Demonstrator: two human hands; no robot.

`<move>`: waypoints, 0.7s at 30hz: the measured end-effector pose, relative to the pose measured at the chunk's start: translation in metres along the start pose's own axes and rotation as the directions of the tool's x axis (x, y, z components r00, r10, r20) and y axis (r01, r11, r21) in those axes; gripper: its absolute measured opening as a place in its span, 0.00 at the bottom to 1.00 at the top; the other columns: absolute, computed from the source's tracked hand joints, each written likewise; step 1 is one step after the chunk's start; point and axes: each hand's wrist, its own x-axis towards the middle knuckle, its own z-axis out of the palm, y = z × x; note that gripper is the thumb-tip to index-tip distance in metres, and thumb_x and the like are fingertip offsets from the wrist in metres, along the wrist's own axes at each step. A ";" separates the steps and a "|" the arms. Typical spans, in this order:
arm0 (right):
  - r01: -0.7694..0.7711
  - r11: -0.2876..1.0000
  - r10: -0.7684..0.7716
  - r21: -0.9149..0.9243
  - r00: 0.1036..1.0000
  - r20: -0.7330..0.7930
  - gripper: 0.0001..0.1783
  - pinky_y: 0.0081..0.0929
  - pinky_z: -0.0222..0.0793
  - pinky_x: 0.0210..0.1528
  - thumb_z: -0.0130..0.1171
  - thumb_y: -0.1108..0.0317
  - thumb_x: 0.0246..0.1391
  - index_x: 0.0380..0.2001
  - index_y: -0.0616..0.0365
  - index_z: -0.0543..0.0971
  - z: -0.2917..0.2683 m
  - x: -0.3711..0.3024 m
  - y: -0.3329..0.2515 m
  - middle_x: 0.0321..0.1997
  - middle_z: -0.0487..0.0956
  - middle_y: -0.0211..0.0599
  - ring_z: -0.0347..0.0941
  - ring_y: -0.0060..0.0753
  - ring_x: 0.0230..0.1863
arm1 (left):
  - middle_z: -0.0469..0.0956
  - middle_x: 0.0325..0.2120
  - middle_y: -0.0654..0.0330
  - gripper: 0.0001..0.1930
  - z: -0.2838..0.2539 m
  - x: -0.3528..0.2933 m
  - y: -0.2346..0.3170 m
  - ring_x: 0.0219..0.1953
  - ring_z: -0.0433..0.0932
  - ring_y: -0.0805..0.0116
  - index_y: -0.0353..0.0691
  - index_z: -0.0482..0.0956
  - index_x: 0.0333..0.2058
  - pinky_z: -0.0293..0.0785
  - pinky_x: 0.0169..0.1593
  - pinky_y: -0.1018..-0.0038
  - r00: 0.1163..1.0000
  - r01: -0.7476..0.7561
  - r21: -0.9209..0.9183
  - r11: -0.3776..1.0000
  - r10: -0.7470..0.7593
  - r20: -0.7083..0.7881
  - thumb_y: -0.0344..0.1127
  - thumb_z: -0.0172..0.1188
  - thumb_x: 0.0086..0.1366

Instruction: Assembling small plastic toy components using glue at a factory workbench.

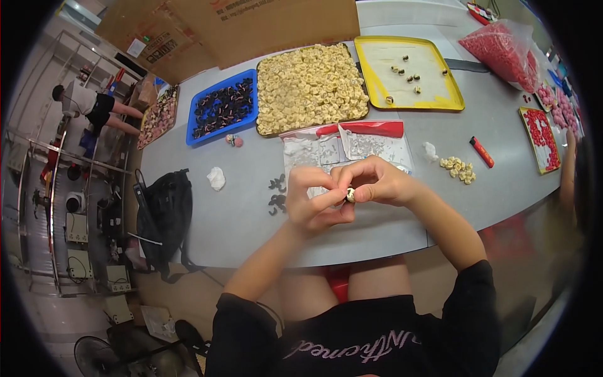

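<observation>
Over the near part of the grey table (245,235), head view: both hands up, close together, working on one small cream-and-dark piece (350,195). Piece sits between the two sets of fingertips, just in front of the flat clear plastic bag (402,147) with the red band. Left hand (317,202) pinches at the piece's left side, fingers bent; exact finger contact too small to tell. Right hand (380,183) has thumb against the right side, index curled over the top, so also a pinch. Other right fingers mostly hidden.

Around them: dark grey curved bits (277,203) just left of the left hand. Loose cream pieces (458,169) on the table to the right, white crumpled tissue (430,151) beside them, red-and-black tool (482,152) near. Second white wad (216,178) left of the bag, well apart.

Back row, left to right: blue tray (191,120) of black parts, tray heaped with cream pieces (311,88), yellow tray (453,100) with a few cream-and-dark pieces (402,71) scattered in it. Cardboard (270,31) stands behind. Far right: bag of pink-red bits (499,53), tray of red parts (541,138), another person's arm (568,169) at the edge. Black bag (166,217) at the left table edge.
</observation>
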 end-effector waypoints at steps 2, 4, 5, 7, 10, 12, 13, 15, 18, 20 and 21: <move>0.003 0.999 -0.001 -0.054 0.999 0.037 0.11 0.26 0.62 0.51 0.61 0.64 0.51 0.34 0.61 0.78 -0.003 0.000 -0.001 0.39 0.75 0.33 0.69 0.27 0.44 | 0.70 0.31 0.63 0.23 -0.002 0.003 0.001 0.32 0.69 0.65 0.47 0.76 0.35 0.65 0.32 0.72 0.999 -0.037 0.038 0.999 0.036 0.036 0.35 0.73 0.37; 0.007 0.998 -0.005 -0.060 1.000 0.028 0.11 0.26 0.62 0.51 0.61 0.64 0.51 0.34 0.61 0.77 -0.003 -0.001 0.000 0.38 0.75 0.32 0.68 0.26 0.44 | 0.69 0.30 0.64 0.27 -0.003 0.005 0.001 0.30 0.68 0.66 0.47 0.75 0.35 0.65 0.31 0.74 0.996 -0.077 0.089 0.993 0.071 0.062 0.30 0.75 0.31; -0.012 0.999 0.012 -0.047 1.000 0.011 0.14 0.26 0.61 0.48 0.64 0.61 0.49 0.32 0.61 0.78 -0.002 0.000 -0.001 0.36 0.74 0.32 0.67 0.27 0.41 | 0.69 0.30 0.64 0.27 -0.004 0.005 0.001 0.30 0.68 0.66 0.47 0.75 0.35 0.65 0.31 0.74 0.996 -0.072 0.090 0.993 0.067 0.061 0.30 0.75 0.31; -0.035 0.999 0.034 -0.032 0.999 -0.009 0.18 0.25 0.60 0.46 0.66 0.57 0.46 0.30 0.61 0.78 -0.001 0.000 -0.003 0.33 0.72 0.32 0.66 0.27 0.39 | 0.68 0.29 0.65 0.28 -0.006 0.005 0.002 0.31 0.68 0.66 0.47 0.74 0.35 0.65 0.31 0.74 0.994 -0.077 0.077 0.994 0.070 0.087 0.33 0.76 0.30; -0.047 0.998 0.048 -0.046 0.999 0.019 0.18 0.25 0.61 0.45 0.67 0.57 0.46 0.30 0.62 0.78 0.001 0.001 -0.005 0.33 0.72 0.32 0.66 0.27 0.39 | 0.71 0.32 0.67 0.22 -0.003 0.000 0.003 0.32 0.71 0.67 0.46 0.76 0.37 0.64 0.32 0.72 0.998 -0.054 0.030 0.998 0.053 0.044 0.42 0.73 0.43; -0.048 0.998 0.049 -0.040 0.998 0.042 0.19 0.25 0.61 0.45 0.68 0.57 0.45 0.30 0.62 0.78 0.003 0.001 -0.005 0.33 0.72 0.32 0.66 0.27 0.39 | 0.71 0.32 0.67 0.22 -0.002 0.000 0.004 0.32 0.71 0.68 0.46 0.75 0.38 0.64 0.32 0.73 0.998 -0.039 -0.012 0.999 0.039 0.045 0.42 0.73 0.43; -0.051 0.998 0.053 -0.037 0.998 0.042 0.19 0.25 0.61 0.45 0.68 0.57 0.45 0.30 0.62 0.78 0.004 0.001 -0.005 0.33 0.72 0.32 0.66 0.27 0.39 | 0.71 0.32 0.67 0.23 -0.001 0.000 0.004 0.33 0.71 0.68 0.46 0.74 0.39 0.64 0.32 0.73 0.998 -0.029 -0.057 0.998 0.031 0.047 0.42 0.73 0.44; -0.073 0.997 0.074 -0.025 0.996 0.050 0.18 0.25 0.61 0.45 0.68 0.57 0.45 0.29 0.62 0.77 0.005 0.000 -0.007 0.33 0.72 0.31 0.66 0.27 0.39 | 0.70 0.32 0.67 0.23 -0.001 -0.001 0.005 0.32 0.72 0.69 0.46 0.74 0.39 0.63 0.32 0.74 0.998 -0.030 -0.066 0.997 0.033 0.048 0.41 0.73 0.45; -0.061 0.997 0.063 -0.038 0.996 0.059 0.18 0.25 0.61 0.44 0.68 0.57 0.45 0.29 0.62 0.78 0.005 0.001 -0.006 0.33 0.72 0.31 0.66 0.27 0.39 | 0.71 0.32 0.66 0.23 -0.001 0.000 0.005 0.29 0.72 0.70 0.45 0.73 0.39 0.63 0.30 0.75 0.998 -0.043 -0.085 0.995 0.047 0.051 0.41 0.73 0.45; -0.064 0.997 0.067 -0.046 0.996 0.055 0.18 0.25 0.61 0.44 0.68 0.57 0.45 0.28 0.62 0.78 0.006 0.001 -0.008 0.33 0.72 0.32 0.66 0.27 0.38 | 0.71 0.31 0.66 0.23 -0.001 0.003 0.006 0.26 0.73 0.70 0.45 0.73 0.39 0.63 0.28 0.75 0.997 -0.050 -0.095 0.994 0.054 0.051 0.40 0.73 0.45; -0.067 0.996 0.069 -0.054 0.996 0.053 0.18 0.24 0.61 0.44 0.68 0.57 0.45 0.28 0.62 0.78 0.006 0.000 -0.008 0.32 0.72 0.32 0.66 0.27 0.38 | 0.72 0.28 0.66 0.23 -0.001 0.004 0.006 0.22 0.72 0.71 0.44 0.72 0.39 0.62 0.25 0.76 0.997 -0.046 -0.105 0.993 0.053 0.060 0.40 0.73 0.46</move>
